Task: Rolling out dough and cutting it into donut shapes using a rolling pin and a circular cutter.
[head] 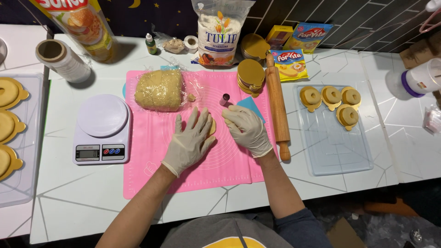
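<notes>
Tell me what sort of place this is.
Probably a home baking station: a pink mat on a white table, a kitchen scale, a rolling pin, and gloved left hand and right hand pressing dough.

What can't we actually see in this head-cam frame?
- Dough piece on the pink mat: mostly covered by the left hand; shape unclear.
- Right hand: palm side hidden, contact unclear.
- Scale display: too small.
- Left tray of gold bases: cut by the frame edge.
</notes>
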